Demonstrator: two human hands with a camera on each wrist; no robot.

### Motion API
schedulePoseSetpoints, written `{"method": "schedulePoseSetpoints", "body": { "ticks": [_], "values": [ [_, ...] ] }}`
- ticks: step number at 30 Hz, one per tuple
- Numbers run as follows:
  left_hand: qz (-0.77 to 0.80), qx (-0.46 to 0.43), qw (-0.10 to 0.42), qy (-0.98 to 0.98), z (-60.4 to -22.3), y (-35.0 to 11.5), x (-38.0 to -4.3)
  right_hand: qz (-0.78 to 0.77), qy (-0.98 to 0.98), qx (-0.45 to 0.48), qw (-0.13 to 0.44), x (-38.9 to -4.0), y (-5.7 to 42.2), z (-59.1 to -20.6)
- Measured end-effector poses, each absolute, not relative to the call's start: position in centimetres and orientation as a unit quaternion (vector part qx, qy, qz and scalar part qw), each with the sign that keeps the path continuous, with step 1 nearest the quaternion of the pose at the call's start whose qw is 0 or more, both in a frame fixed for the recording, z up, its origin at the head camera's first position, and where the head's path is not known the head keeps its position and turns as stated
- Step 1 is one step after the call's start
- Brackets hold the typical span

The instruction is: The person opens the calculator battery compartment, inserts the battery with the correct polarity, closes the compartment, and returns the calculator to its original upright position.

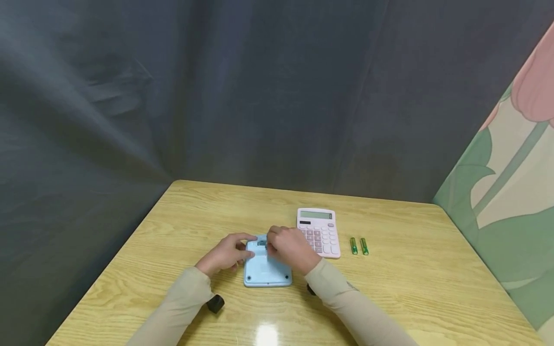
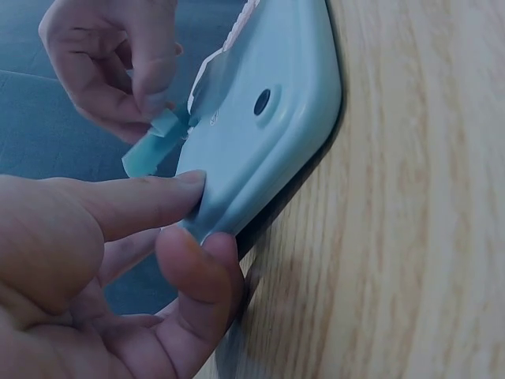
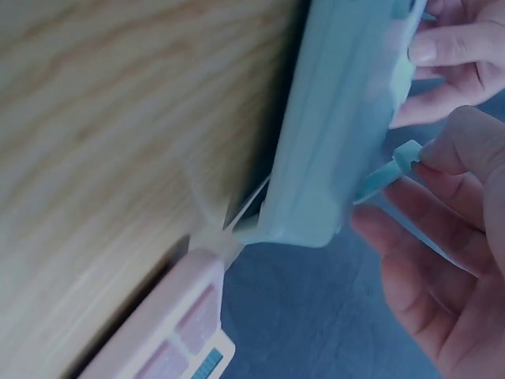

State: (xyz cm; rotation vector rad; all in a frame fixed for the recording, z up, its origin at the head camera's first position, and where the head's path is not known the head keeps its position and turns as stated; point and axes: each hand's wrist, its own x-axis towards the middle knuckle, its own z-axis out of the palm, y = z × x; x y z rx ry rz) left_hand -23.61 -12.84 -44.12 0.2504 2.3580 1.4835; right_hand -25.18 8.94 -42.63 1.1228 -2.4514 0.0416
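A light blue calculator [image 1: 267, 270] lies face down on the table, with its battery compartment [image 1: 261, 243] showing near the far edge. My left hand [image 1: 227, 252] grips its left side, thumb on the back and fingers curled at the edge. Over the far right part of the calculator, my right hand [image 1: 291, 244] pinches a small blue battery cover [image 3: 380, 180] between thumb and fingers. In the left wrist view the battery cover [image 2: 150, 150] is tilted and lifted off the calculator's back.
A pink calculator [image 1: 326, 235] lies face up just beyond my right hand. To its right, two green batteries [image 1: 359, 246] lie side by side on the wooden table [image 1: 411, 269]. A dark curtain [image 1: 277, 96] hangs behind the table, and a flower-patterned cloth [image 1: 515, 192] is at the right.
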Motion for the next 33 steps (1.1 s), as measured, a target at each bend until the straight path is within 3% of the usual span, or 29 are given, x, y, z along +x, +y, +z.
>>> {"method": "schedulePoseSetpoints", "body": {
  "ticks": [12, 33],
  "values": [
    [0.522, 0.075, 0.171, 0.832, -44.5, -12.8, -23.7, 0.036, -0.889, 0.389, 0.239, -23.8, 12.7, -42.5],
    [0.532, 0.081, 0.175, 0.824, -44.4, -13.1, -24.0, 0.034, -0.911, 0.395, 0.117, -21.4, 16.4, -44.0]
  ]
}}
